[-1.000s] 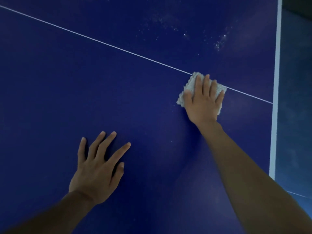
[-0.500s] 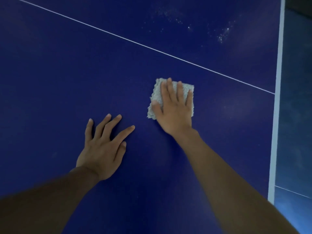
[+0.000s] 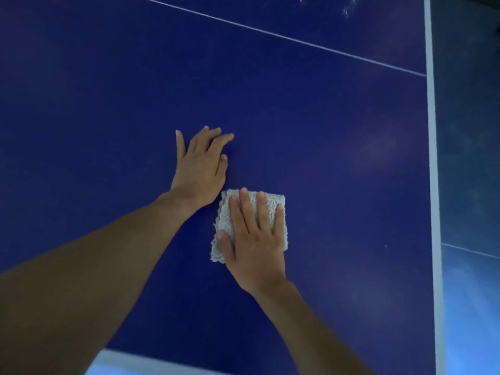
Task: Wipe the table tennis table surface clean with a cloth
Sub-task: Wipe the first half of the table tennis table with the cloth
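The cloth [image 3: 225,223], a pale grey nubbly pad folded into a rough rectangle, lies flat on the dark blue counter [image 3: 338,158], in the near half of what can be seen and a little right of the middle. The right hand [image 3: 254,247] lies flat on top of it, palm down. Its four straight fingers reach almost to the cloth's far edge, and its thumb is spread along the cloth's left side. Only a strip on the left, the far corners and a sliver on the right show around the hand.

The cloth is longer than it is wide. Its long axis runs from near to far, in line with the fingers on it, with the near end leaning slightly left.

The left hand [image 3: 200,174] rests flat on the bare counter just beyond and left of the cloth, fingers straight and loosely fanned, pointing away and to the right. Its heel sits right beside the cloth's far left corner; I cannot tell if they touch.

A thin white line [image 3: 284,37] crosses the counter diagonally far beyond both hands. A broad white border [image 3: 431,158] marks the right edge, and a few pale specks [image 3: 347,9] sit near the far right corner.
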